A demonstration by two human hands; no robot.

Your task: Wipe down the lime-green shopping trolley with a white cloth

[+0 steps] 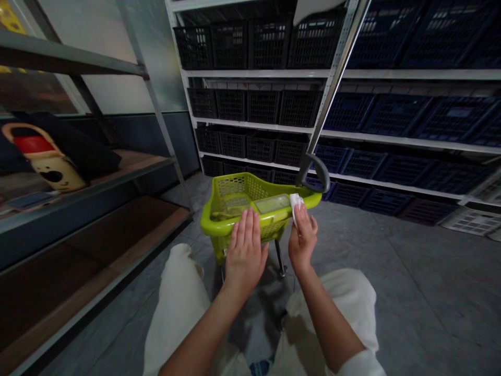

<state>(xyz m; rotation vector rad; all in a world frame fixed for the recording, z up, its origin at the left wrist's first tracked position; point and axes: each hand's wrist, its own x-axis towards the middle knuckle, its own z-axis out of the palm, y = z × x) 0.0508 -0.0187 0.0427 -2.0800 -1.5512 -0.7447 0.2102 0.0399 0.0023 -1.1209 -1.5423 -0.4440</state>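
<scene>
In front of me stands a lime-green shopping basket cart (270, 222) with perforated walls and thin metal legs. A grey handle (315, 175) rises at its right end. My left hand (247, 250) lies with fingers stretched out against the near rim, thumb apart, holding nothing. At the right part of the rim, my right hand (303, 237) pinches a crumpled white tissue (296, 202) against the green plastic. Between the hands, a pale clear panel (273, 204) is set into the top of the rim.
White shelving (258, 73) with black crates (264, 104) and blue crates (405, 122) runs along the back. At left, a metal rack (156, 163) carries a cream-and-red bottle (47, 159) with a loop handle and a phone-like flat object (33, 200). Grey tiles (422, 271) cover the floor.
</scene>
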